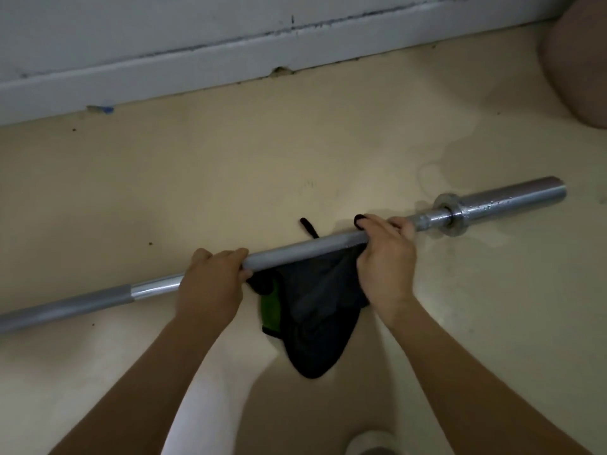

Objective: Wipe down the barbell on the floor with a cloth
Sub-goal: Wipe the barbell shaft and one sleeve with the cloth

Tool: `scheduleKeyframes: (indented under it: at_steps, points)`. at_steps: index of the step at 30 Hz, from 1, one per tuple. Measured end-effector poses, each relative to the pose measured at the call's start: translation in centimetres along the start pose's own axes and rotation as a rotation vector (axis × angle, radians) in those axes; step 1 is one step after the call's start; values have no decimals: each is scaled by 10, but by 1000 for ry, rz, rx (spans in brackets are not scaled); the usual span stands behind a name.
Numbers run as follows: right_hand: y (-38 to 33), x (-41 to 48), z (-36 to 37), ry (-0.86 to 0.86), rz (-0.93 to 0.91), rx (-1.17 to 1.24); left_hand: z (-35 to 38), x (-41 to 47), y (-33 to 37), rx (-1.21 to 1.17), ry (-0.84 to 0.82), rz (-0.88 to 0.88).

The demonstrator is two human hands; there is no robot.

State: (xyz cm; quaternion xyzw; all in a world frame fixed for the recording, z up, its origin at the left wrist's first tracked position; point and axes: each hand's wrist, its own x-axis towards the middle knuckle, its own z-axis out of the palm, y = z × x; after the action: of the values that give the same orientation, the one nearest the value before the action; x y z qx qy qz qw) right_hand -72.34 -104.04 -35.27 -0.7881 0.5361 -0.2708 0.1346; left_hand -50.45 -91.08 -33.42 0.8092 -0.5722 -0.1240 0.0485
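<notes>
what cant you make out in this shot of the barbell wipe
- Head view: the left end of the barbell is cut off by the frame's left edge.
- The cloth is partly hidden under the right hand and behind the bar.
- The left hand has its fingertips hidden behind the bar.
- The brownish rounded thing, top right, is cut by the edge and unidentifiable.

Dim rm. Beige smooth floor [230, 178] w/ small dark specks, wet sheen patch [460, 149] at right. Pale grey painted baseboard [197, 65] along far edge, scuffed, chipped notch [280, 71] at its bottom; grey wall [98, 18] above. Blue tape scrap [105, 109] at baseboard foot, left. Pinkish-brown rounded object [581, 60] top-right, cut off by frame
</notes>
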Motion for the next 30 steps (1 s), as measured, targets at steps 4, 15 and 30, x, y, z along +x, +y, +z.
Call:
scheduleKeyframes:
  at_steps: [4,15,30]
  points:
    - [-95,-31,47,-165,-167,186,-8,0,6,-102,-4,-89]
    - [-120,-57,53,-314,-431,108,3,-5,-1,-174,55,-73]
    - [-105,-23,61,-319,-254,216,-9,25,-11,-369,89,-140]
